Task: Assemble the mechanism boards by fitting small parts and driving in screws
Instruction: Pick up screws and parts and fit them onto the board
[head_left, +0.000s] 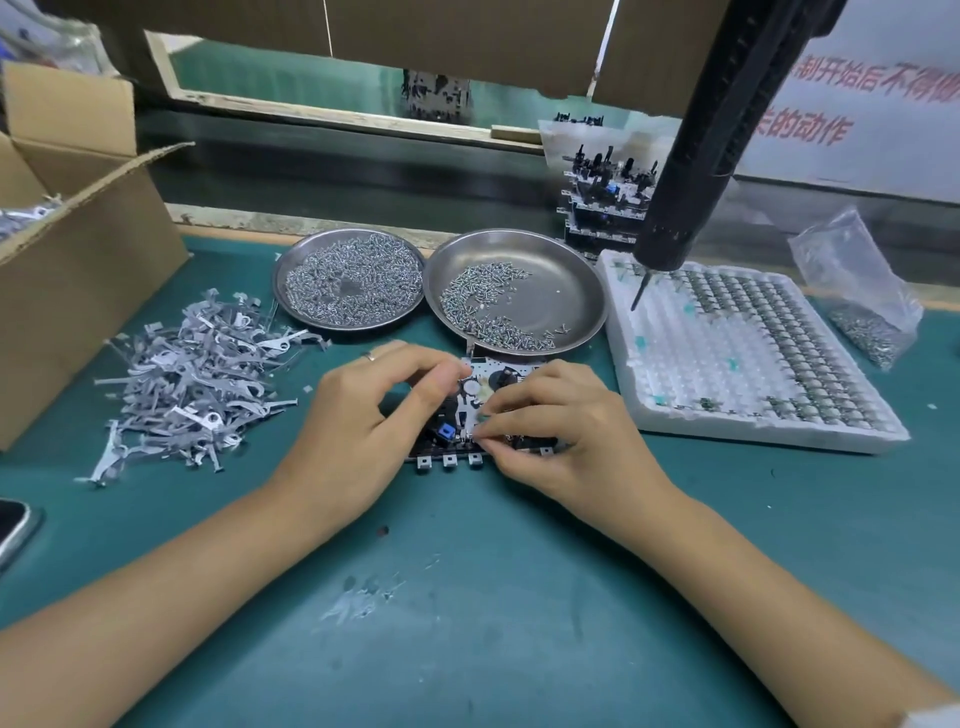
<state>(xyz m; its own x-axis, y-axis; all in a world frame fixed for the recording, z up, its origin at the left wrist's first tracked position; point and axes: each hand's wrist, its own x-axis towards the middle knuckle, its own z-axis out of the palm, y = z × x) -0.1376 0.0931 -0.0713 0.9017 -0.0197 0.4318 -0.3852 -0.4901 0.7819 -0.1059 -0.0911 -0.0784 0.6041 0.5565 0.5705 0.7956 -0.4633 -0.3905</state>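
Note:
A mechanism board (470, 410), white and black with a blue part, lies flat on the green mat in front of me, largely covered by both hands. My left hand (363, 421) holds its left side, thumb and fingers curled over the top edge. My right hand (561, 431) pinches a small part against the board's lower middle with thumb and forefinger. Behind the board stand two steel dishes of screws, the left dish (349, 280) full and the right dish (561, 291) partly filled. A black electric screwdriver (691, 171) hangs above the right side, untouched.
A pile of grey metal levers (197, 384) lies at left beside an open cardboard box (78, 244). A white foam tray (748, 358) of small round parts sits at right, a stack of finished boards (602, 202) behind it, a bag of screws (867, 306) far right, a phone (13, 525) at the left edge.

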